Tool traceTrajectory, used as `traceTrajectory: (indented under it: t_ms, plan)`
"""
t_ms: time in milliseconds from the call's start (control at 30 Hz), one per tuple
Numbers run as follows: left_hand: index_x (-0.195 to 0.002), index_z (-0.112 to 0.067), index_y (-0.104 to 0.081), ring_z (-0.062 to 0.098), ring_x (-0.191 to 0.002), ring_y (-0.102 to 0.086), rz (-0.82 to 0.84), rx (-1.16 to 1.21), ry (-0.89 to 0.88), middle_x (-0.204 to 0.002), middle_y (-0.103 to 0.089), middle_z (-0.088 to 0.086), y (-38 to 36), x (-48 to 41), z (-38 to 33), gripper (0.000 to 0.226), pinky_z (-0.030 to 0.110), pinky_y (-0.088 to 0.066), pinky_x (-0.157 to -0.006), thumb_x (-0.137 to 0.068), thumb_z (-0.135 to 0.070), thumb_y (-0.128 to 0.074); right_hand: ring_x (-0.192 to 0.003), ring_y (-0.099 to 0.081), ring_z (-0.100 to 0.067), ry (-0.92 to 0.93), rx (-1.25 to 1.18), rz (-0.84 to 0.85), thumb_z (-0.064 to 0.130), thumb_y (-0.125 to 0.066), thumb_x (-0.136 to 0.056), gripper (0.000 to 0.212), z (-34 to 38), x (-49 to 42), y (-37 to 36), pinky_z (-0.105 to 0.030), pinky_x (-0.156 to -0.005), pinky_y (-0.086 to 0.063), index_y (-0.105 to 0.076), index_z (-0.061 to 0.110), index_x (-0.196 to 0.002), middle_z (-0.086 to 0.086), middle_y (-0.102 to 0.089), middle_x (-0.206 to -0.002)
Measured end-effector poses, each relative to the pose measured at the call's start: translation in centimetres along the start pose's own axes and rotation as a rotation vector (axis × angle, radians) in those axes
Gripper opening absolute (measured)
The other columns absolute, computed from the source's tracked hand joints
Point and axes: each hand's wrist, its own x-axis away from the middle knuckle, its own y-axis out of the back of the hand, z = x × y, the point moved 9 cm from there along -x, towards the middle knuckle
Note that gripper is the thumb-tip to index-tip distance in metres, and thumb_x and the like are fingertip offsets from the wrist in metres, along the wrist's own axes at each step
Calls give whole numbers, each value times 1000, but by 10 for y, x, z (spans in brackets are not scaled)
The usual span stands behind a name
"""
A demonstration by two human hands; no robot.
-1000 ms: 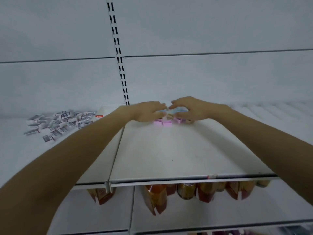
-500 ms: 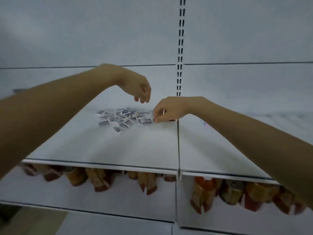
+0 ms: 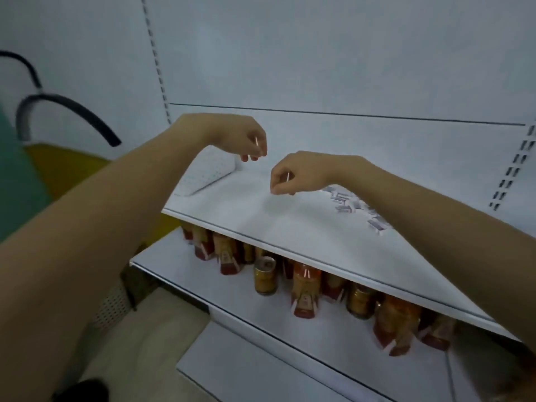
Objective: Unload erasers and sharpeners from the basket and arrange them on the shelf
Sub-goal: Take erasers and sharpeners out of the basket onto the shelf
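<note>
Both hands: left hand [image 3: 246, 140], right hand [image 3: 293, 177] curled over the shelf [image 3: 290, 227]; grip on anything cannot be told.
Erasers [image 3: 345, 208]: heaped right of right hand, likely awaiting arranging.

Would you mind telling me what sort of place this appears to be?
Probably a shop aisle: slotted uprights behind, cans and bottles stocked on the lower shelf, small wrapped erasers on the upper shelf.
</note>
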Motion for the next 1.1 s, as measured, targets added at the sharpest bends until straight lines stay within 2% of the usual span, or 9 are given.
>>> traceTrajectory:
  t_ms: [133,300,467,600,800,900,967,1033,1100]
  plan:
    - [-101,-20,-60,7,-79,-64,-45,14,107,-96,-65,-6,0,15,79,14,28,-42,-82,-92,-20,-50,-75,-61,-2,64,-4,3,33,-54,-88,20,31,-55,4,-19,-71,-44,-66,18,-95,5,-66,-96]
    - [-103,-15,-61,15,-82,-65,-127,26,234,-99,-66,0,7,13,171,15,36,-49,-92,-92,-21,-52,-74,-61,-4,107,24,8,32,-55,-87,16,48,-125,13,-27,-78,-48,-65,21,-91,4,-68,-88]
    - [-108,-13,-61,16,-85,-64,-147,-3,273,-102,-66,2,22,-13,228,20,35,-48,-92,-93,-22,-51,-74,-62,-1,144,28,-42,32,-55,-87,14,45,-189,31,-23,-69,-43,-65,23,-92,7,-67,-89]
    - [-108,-14,-61,15,-85,-64,-104,-43,284,-104,-66,1,24,-44,258,20,36,-49,-92,-93,-23,-52,-70,-61,-1,134,23,-43,31,-56,-88,14,30,-243,46,-27,-75,-50,-65,23,-93,8,-67,-89]
    - [-99,-24,-60,15,-88,-63,-20,-65,212,-101,-67,0,5,-79,282,11,33,-50,-89,-90,-23,-54,-73,-60,-2,80,83,63,34,-57,-88,11,11,-312,24,-22,-65,-42,-62,27,-95,12,-63,-87]
    - [-107,-22,-61,13,-90,-61,25,-69,159,-101,-65,-4,-5,-101,292,19,30,-49,-87,-89,-19,-57,-83,-63,-12,28,99,124,34,-58,-87,12,-6,-339,5,-30,-79,-51,-60,28,-97,4,-66,-96]
    - [-111,-21,-61,11,-89,-59,70,-62,110,-101,-63,-7,-16,-119,297,24,26,-47,-84,-88,-17,-60,-92,-63,-18,-37,125,154,30,-59,-87,16,-21,-354,-6,-33,-87,-50,-61,25,-102,1,-64,-103]
    - [-115,-19,-59,9,-88,-57,118,-65,50,-104,-61,-7,-28,-139,301,29,23,-43,-80,-87,-15,-62,-89,-61,-18,-109,126,148,25,-59,-87,14,-36,-362,-14,-28,-81,-49,-59,23,-101,2,-60,-102]
    - [-118,-17,-57,10,-89,-55,172,-69,-8,-111,-60,-4,-41,-158,303,33,22,-41,-80,-86,-12,-61,-78,-59,-14,-176,93,113,22,-58,-87,14,-49,-364,-18,-22,-68,-45,-57,22,-101,2,-58,-99]
